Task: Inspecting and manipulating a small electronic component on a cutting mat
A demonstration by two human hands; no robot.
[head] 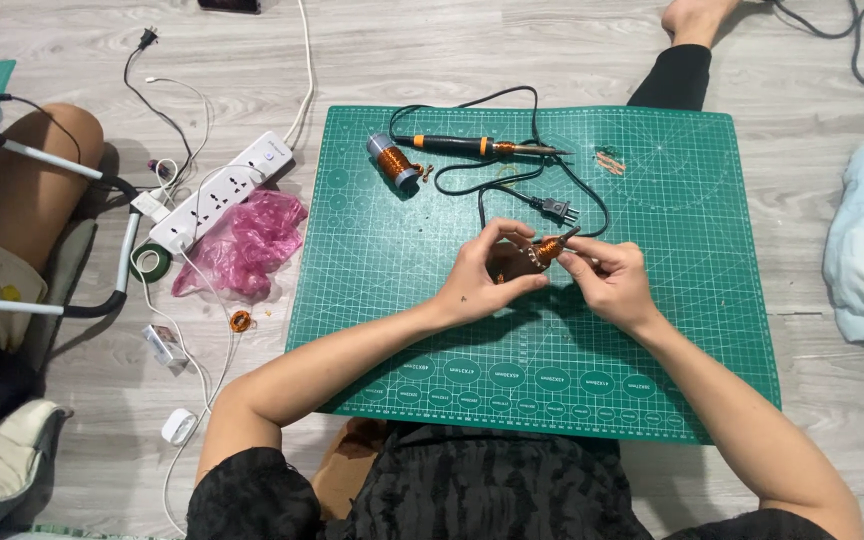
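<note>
Hands meet over the green cutting mat [652,330]. The left hand [487,280] curls around a small copper wire coil [549,248] and keeps it steady, it seems. The right hand [607,280] pinches the coil's other side with its fingertips, maybe to work the thin wire.

Just past the hands lies a soldering iron [477,146] with its black cord [512,180] and plug looping close to the fingers. A copper wire spool [393,162] sits beside the iron. Far off to the left hand's side are a white power strip [227,190] and a pink plastic bag [247,240].
</note>
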